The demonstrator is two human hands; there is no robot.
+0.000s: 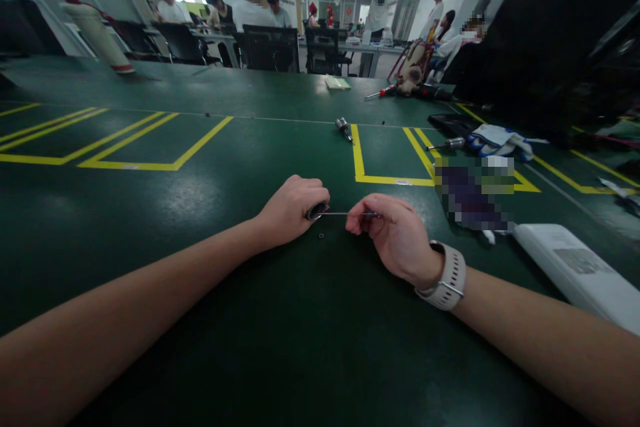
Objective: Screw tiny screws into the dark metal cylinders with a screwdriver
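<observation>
One cylindrical part (316, 212) sits in the closed left hand (294, 210), presumably braced steady; small dark ring (321, 235) lies near it on the tabletop (280, 333); right hand (395, 230) grips a thin-shafted tool (338, 213), held level, apparently to align with the part's facing end.

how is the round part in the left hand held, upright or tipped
Tipped: the round part in the left hand has its open end facing the right hand.

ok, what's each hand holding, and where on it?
Left hand: a round, hollow part, gripped around its outside. Right hand: a thin-shafted tool, by its dark end, partly hidden.
</observation>
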